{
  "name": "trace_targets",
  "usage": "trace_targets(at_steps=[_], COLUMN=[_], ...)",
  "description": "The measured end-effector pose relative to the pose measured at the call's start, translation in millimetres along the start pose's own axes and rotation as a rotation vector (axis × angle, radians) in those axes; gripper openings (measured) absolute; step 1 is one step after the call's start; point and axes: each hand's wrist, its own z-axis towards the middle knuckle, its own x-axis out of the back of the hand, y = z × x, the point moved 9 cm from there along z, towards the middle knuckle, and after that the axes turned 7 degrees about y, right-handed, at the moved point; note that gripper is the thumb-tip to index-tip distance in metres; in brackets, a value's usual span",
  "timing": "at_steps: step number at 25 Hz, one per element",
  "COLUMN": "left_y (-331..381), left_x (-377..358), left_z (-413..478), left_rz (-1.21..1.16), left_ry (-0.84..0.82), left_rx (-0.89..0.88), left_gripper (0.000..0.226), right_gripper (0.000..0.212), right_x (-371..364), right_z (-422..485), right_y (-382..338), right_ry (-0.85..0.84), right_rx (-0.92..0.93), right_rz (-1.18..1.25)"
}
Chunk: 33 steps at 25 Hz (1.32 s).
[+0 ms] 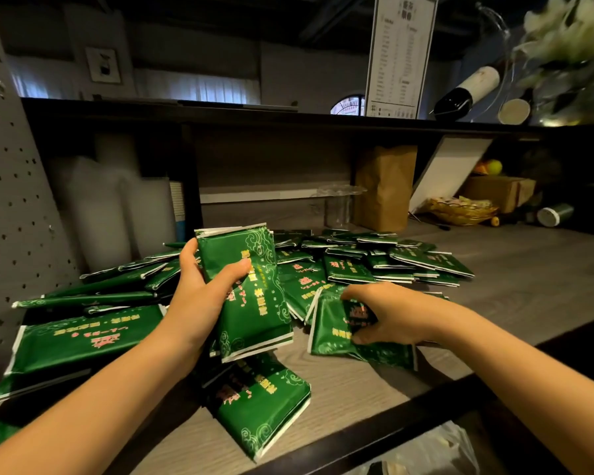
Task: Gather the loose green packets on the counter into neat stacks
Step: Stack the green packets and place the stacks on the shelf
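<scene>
Left hand (199, 286) grasps a raised stack of packets (251, 293); at its 3 o'clock, right hand (388, 313) pinches 1 packet (333, 334) on the counter (515, 269).

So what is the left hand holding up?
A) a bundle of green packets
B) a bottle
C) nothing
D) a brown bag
A: the left hand grips a green bundle raised off the counter, while the right hand pinches another packet lying there.
</scene>
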Motion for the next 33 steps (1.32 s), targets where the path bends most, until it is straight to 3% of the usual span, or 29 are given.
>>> trace_targets(at_steps=[6,9,12,14,18,21,24,27,31,33], left_y=[-2.7,-2.5,2.1,5.5,8.8,9.3,4.7,2.0,9.6,13.9], left_x=[4.4,6.4,12.9,14.8,15.7,18.3,20.1,19.8,15.1,9.5], left_z=[3.8,4.9,4.3,3.6,3.7,7.7,9.9,7.6,1.8,-2.6], left_rz=[-0.014,-0.007,0.047,0.081,0.065,0.029,-0.022,-0.029,-0.094,-0.118], left_ry=[0.019,0.043,0.110,0.135,0.167,0.185,0.218,0.234,0.175,0.124], left_rx=[0.008,0.005,-0.016,-0.035,-0.081,-0.088,-0.033,0.005,-0.007,-0.040], left_gripper=[0.076,0.078,0.094,0.098,0.087,0.082,0.079,0.094,0.105,0.109], right_gripper=[0.054,0.034,0.020,0.020,0.019,0.041,0.028,0.034,0.072,0.079], right_x=[2.8,31.1,59.7,59.1,45.1,41.5,40.0,40.2,29.7,19.4], right_z=[29.2,32.5,27.8,23.9,20.2,21.3,19.2,18.9,24.8,27.5], right_y=[15.7,15.6,-7.2,-39.0,-91.4,-99.5,-100.8,-97.7,-102.3,-106.7], right_ry=[0.233,0.407,0.607,0.592,0.530,0.520,0.590,0.663,0.540,0.444], right_rx=[-0.145,-0.176,-0.104,-0.020,0.125,0.153,0.186,0.168,0.137,0.135], right_rz=[0.041,0.334,0.460,0.575,0.745,0.873,0.699,0.631,0.820,0.945])
